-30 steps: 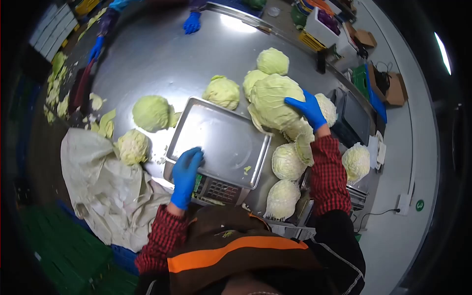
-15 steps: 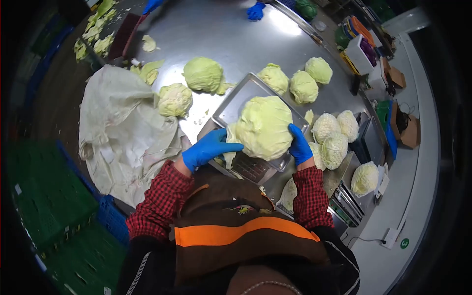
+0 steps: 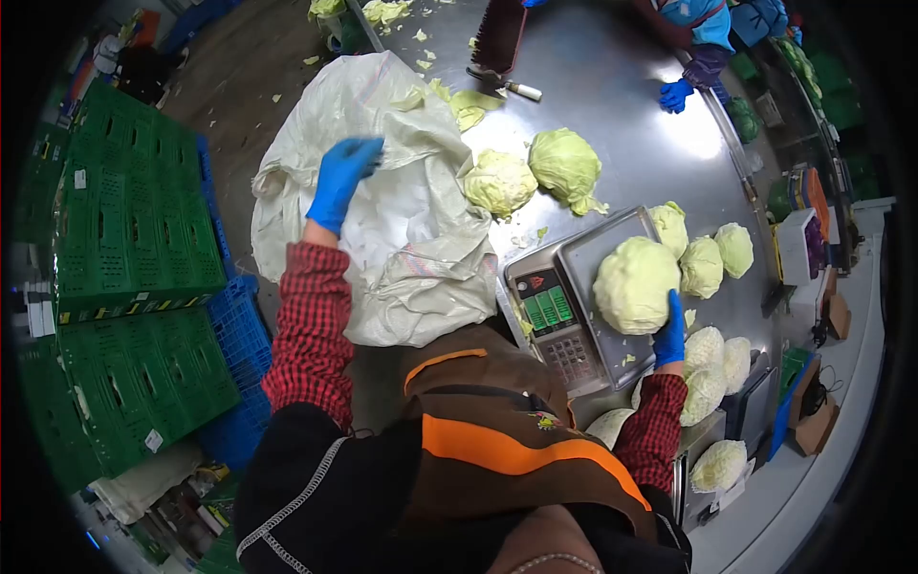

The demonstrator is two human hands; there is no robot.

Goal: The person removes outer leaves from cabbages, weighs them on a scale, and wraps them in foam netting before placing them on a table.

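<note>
My left hand (image 3: 346, 182) is over the sack (image 3: 406, 287), blurred, so I cannot tell whether its fingers hold anything. My right hand (image 3: 671, 330) touches the near right side of a cabbage (image 3: 635, 285) sitting on the tray (image 3: 581, 260) of the scale (image 3: 574, 366); whether I grip it, I cannot tell. Two other heads (image 3: 566, 167) lie between sack and tray on the table (image 3: 612, 96).

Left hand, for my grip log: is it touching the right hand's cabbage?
No, the left hand is over the sack, well apart from that cabbage.
</note>
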